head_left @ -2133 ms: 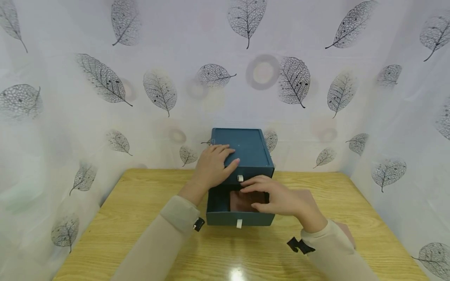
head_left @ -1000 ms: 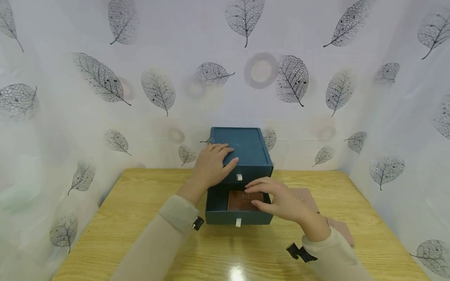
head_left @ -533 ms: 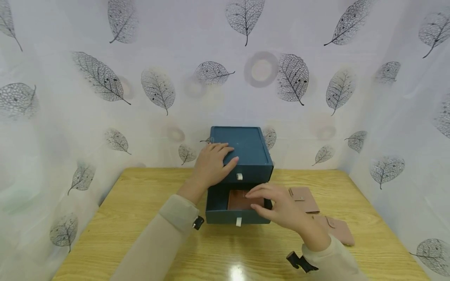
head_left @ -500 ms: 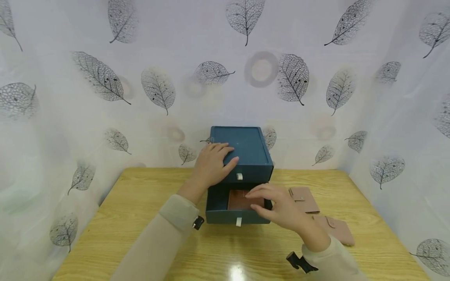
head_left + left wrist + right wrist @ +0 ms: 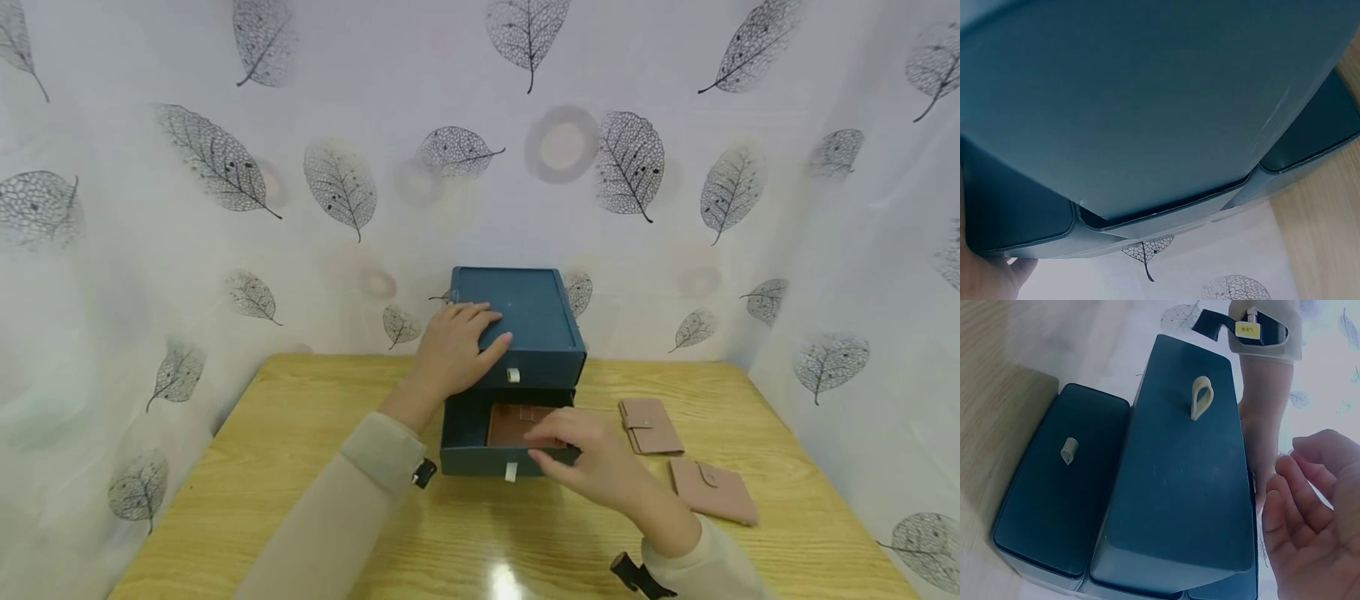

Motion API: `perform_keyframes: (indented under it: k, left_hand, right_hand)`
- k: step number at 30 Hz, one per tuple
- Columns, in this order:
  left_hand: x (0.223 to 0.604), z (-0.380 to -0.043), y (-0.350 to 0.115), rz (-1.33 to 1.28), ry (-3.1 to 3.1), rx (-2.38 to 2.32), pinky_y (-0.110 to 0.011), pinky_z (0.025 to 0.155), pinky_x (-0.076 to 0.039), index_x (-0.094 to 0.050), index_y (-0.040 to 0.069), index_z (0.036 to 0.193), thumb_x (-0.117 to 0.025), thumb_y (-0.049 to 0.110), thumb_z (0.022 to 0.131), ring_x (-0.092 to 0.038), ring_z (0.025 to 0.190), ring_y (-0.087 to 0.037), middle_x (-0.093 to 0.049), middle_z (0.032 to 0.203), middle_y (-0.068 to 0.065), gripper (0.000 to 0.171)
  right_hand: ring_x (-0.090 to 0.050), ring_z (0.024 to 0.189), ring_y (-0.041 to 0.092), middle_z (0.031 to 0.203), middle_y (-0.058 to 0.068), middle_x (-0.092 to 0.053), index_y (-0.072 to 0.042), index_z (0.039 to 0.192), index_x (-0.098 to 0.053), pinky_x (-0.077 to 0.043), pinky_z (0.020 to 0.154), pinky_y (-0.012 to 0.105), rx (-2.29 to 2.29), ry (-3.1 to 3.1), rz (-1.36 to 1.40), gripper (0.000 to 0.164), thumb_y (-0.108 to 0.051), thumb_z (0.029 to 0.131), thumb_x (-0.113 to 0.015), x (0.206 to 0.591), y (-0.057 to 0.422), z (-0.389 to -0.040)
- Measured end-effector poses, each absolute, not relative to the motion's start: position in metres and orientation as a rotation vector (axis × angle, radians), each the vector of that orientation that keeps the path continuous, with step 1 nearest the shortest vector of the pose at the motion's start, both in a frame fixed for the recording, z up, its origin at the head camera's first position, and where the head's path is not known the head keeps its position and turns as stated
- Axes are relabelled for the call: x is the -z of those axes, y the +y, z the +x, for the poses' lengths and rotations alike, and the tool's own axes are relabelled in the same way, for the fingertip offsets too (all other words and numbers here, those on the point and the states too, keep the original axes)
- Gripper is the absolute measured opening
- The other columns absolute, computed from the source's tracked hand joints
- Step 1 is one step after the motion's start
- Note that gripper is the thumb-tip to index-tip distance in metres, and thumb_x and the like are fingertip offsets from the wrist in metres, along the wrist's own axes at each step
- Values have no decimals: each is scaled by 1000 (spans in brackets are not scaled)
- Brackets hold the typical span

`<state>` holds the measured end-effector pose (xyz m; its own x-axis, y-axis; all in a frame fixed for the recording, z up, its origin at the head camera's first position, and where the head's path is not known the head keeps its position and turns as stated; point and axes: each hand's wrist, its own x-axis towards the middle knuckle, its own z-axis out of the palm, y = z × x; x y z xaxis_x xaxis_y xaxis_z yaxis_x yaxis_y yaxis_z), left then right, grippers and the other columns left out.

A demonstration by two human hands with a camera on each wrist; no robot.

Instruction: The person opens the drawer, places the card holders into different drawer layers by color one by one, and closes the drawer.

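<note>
A dark blue drawer unit (image 5: 517, 312) stands on the table with its middle drawer (image 5: 472, 461) pulled out. Inside that drawer lies a flat brown leather-like item (image 5: 510, 423), partly covered by my right hand in the head view. My left hand (image 5: 453, 346) rests on the unit's top, fingers spread; some of its fingers (image 5: 991, 275) show in the left wrist view. Over the drawer's right front corner hovers my right hand (image 5: 592, 454), thumb and fingers bent and apart. In the right wrist view, those fingers (image 5: 1304, 506) hold nothing.
Two pink wallets with strap closures, the far wallet (image 5: 651, 427) and the near wallet (image 5: 714, 492), lie at the right on the wooden table (image 5: 300, 467). A bottom drawer (image 5: 1054, 487) sits pushed in below the open one. A leaf-patterned curtain (image 5: 420, 75) hangs behind.
My right hand has drawn back from inside the drawer toward me, uncovering more of the brown item and the two pink wallets. My left hand has stayed on the unit's top.
</note>
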<state>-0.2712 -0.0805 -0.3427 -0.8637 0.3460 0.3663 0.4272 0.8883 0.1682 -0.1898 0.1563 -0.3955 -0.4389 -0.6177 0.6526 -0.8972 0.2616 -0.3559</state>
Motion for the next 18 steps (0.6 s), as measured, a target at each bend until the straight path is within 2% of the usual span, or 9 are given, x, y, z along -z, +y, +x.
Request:
perform_keyframes:
  k: [4,6,14,18]
  left_hand:
    - [342,-270,-80,-573,-2732,352,-47,121,-24,-55,19,144,-43,54,103,-39,141,-28,-47,153,-4,56]
    - [341,-270,-80,-573,-2732,354,-47,121,-24,-55,19,144,-43,54,103,-39,141,-28,-47,152,-4,55]
    - [340,-270,-80,-575,-2728,350,-47,121,-24,-55,19,144,-43,55,103,-39,141,-28,-47,153,-4,56]
    - [341,-269,-79,-578,-2733,352,-47,120,-24,-55,19,145,-43,54,103,-39,141,-28,-47,153,-4,56]
  right_hand:
    - [-55,65,-3,81,-10,-66,-15,95,-74,-48,57,11,-977,-2182,1375,18,-2,84,-78,398,156,-185]
    - [-56,63,-5,77,-9,-67,-15,92,-74,-48,55,9,-952,-2208,1368,16,-2,84,-79,398,155,-182]
    - [-60,64,-6,75,-7,-70,-14,89,-73,-51,56,11,-878,-2388,1292,11,-6,85,-79,403,149,-174]
    - [-61,65,-6,76,-7,-71,-12,89,-74,-51,58,11,-803,-2473,1240,3,-11,89,-76,406,147,-170]
